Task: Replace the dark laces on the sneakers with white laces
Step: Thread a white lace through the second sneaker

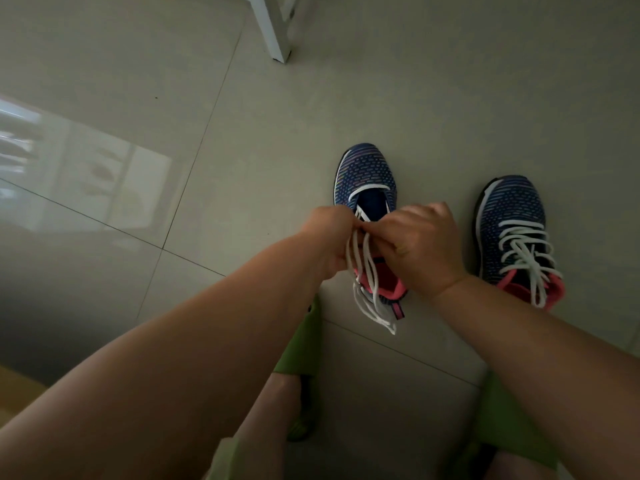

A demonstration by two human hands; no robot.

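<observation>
Two blue knit sneakers with pink collars stand on the tiled floor. The left sneaker (367, 174) has a white lace (369, 271) through its lowest eyelets, with loose ends hanging down past the heel. Over its tongue my left hand (329, 237) and my right hand (420, 244) both pinch the white lace; the fingertips are hidden behind the hands. The right sneaker (512, 223) is laced with a white lace (523, 251), its ends lying loose over the collar.
A white furniture leg (275, 29) stands on the floor at the top middle. My feet in green slippers (303, 344) are below the sneakers. A bright window reflection lies on the tiles at the left.
</observation>
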